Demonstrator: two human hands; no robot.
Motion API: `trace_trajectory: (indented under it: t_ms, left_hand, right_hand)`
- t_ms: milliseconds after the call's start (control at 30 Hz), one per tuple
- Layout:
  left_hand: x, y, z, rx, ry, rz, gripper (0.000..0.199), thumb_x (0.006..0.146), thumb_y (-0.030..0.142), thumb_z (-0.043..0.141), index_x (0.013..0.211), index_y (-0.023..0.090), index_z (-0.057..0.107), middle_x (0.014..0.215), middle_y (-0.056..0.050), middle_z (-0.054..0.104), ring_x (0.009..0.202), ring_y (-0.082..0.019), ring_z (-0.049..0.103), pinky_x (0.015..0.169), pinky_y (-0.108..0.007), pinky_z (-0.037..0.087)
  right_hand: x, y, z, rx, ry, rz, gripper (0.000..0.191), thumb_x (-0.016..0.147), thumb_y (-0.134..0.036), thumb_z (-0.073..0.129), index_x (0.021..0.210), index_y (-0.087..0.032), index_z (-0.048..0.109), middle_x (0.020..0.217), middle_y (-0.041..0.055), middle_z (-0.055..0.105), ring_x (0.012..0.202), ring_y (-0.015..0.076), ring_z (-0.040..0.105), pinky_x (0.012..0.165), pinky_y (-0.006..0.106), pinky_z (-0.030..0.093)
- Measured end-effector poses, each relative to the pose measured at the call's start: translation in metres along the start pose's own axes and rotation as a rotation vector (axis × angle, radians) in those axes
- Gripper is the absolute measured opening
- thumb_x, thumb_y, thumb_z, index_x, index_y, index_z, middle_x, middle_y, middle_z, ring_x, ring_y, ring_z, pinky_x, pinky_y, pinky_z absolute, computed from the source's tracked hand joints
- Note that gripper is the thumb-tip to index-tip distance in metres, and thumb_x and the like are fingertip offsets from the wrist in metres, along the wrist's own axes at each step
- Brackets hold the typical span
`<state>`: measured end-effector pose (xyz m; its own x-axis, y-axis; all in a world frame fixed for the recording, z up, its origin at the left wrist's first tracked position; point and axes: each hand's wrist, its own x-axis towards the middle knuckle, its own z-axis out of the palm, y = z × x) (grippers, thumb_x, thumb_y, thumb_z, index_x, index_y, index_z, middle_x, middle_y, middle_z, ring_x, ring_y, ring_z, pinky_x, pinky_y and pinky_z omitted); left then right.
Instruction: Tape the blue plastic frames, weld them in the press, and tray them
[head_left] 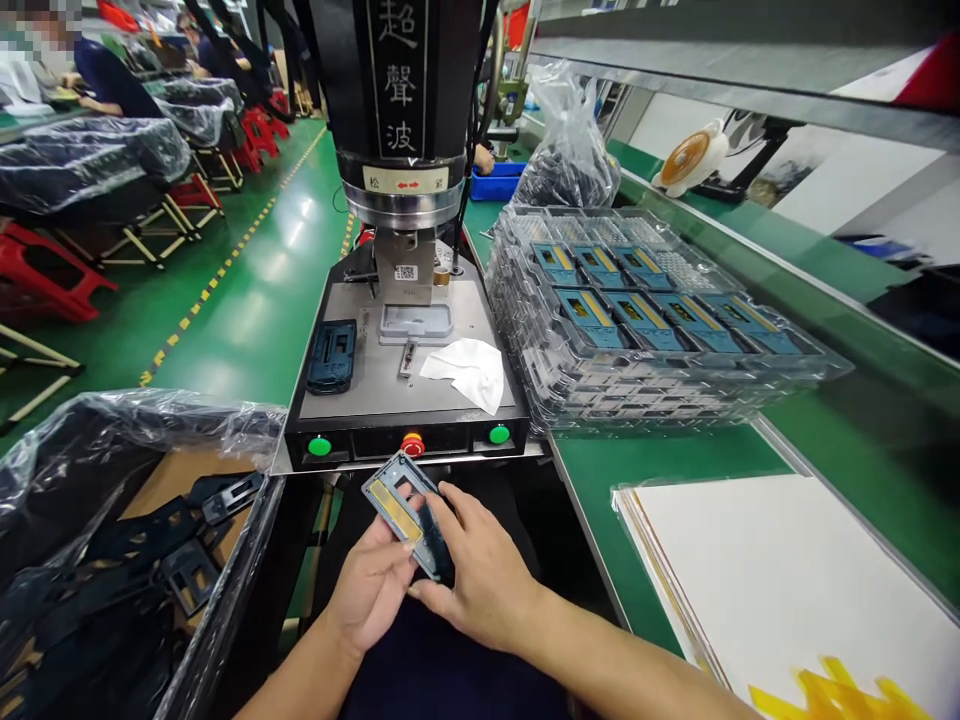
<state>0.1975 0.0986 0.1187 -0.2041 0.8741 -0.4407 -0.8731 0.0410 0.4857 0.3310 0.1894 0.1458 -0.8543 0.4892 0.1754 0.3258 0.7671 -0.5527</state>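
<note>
Just in front of the press's front edge, both hands hold a dark blue plastic housing with a cut-out window and a yellow strip. It is tilted, its far end up and to the left. My left hand grips its lower left side, thumb near the strip and a fingertip showing at the window. My right hand is closed round the right side, with its fingers over the upper edge and its thumb at the near end. Another dark blue housing lies on the left of the press's metal plate.
Above the plate hangs the press's metal horn, over a pale fixture. A white cloth lies right of it. Green buttons flank a red stop button. Stacked clear trays hold housings; a plastic-lined bin holds dark parts.
</note>
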Motion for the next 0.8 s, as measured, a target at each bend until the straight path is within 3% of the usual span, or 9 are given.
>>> trace_trajectory:
  t_ms: [100, 233, 400, 533, 667, 800]
  left_hand:
    - [0.002, -0.001, 0.000, -0.005, -0.005, 0.037, 0.078, 0.082, 0.008, 0.057, 0.146, 0.038, 0.026, 0.142, -0.001, 0.050, 0.136, -0.020, 0.037, 0.116, -0.038, 0.024]
    - [0.000, 0.003, -0.001, -0.001, -0.062, 0.088, 0.071, 0.085, 0.010, 0.055, 0.145, 0.036, 0.029, 0.146, -0.002, 0.045, 0.139, -0.020, 0.032, 0.117, -0.039, 0.022]
    - [-0.005, 0.010, -0.013, 0.011, -0.029, 0.067, 0.055, 0.088, 0.019, 0.056, 0.140, 0.028, 0.041, 0.146, -0.007, 0.044, 0.135, -0.025, 0.040, 0.116, -0.042, 0.025]
    - [-0.009, 0.014, -0.026, 0.005, 0.049, 0.054, 0.054, 0.085, 0.022, 0.059, 0.137, 0.026, 0.045, 0.145, -0.008, 0.045, 0.132, -0.026, 0.043, 0.115, -0.043, 0.026]
    - [-0.010, 0.016, -0.043, 0.000, 0.127, 0.074, 0.060, 0.081, 0.028, 0.065, 0.137, 0.025, 0.046, 0.144, -0.011, 0.046, 0.131, -0.028, 0.045, 0.113, -0.043, 0.028]
    - [-0.008, 0.018, -0.062, -0.001, 0.206, 0.094, 0.075, 0.074, 0.035, 0.071, 0.141, 0.022, 0.040, 0.145, -0.014, 0.045, 0.128, -0.031, 0.047, 0.111, -0.045, 0.031]
  right_hand:
    - [0.009, 0.004, 0.001, -0.007, -0.057, 0.029, 0.076, 0.071, -0.028, 0.066, 0.138, -0.011, 0.036, 0.135, 0.0230, 0.044, 0.123, 0.0340, 0.046, 0.100, 0.049, 0.045]
    - [0.040, 0.013, -0.014, 0.034, -0.085, -0.052, 0.075, 0.067, -0.019, 0.063, 0.137, -0.011, 0.037, 0.131, 0.0187, 0.045, 0.121, 0.0290, 0.046, 0.103, 0.042, 0.043]
    - [0.119, 0.048, -0.051, -0.080, -0.058, -0.079, 0.073, 0.063, -0.017, 0.064, 0.132, -0.011, 0.043, 0.131, 0.0174, 0.045, 0.122, 0.0285, 0.044, 0.106, 0.041, 0.037]
    - [0.192, 0.083, -0.078, -0.184, -0.097, 0.068, 0.070, 0.061, -0.018, 0.068, 0.128, -0.010, 0.049, 0.127, 0.0156, 0.050, 0.117, 0.0274, 0.048, 0.104, 0.037, 0.037]
    - [0.248, 0.112, -0.091, -0.186, -0.115, 0.193, 0.069, 0.059, -0.017, 0.071, 0.125, -0.010, 0.053, 0.125, 0.0151, 0.054, 0.113, 0.0278, 0.052, 0.099, 0.035, 0.041]
    - [0.287, 0.130, -0.093, -0.150, -0.118, 0.237, 0.067, 0.056, -0.015, 0.075, 0.121, -0.011, 0.059, 0.116, 0.0107, 0.062, 0.102, 0.0251, 0.059, 0.090, 0.031, 0.047]
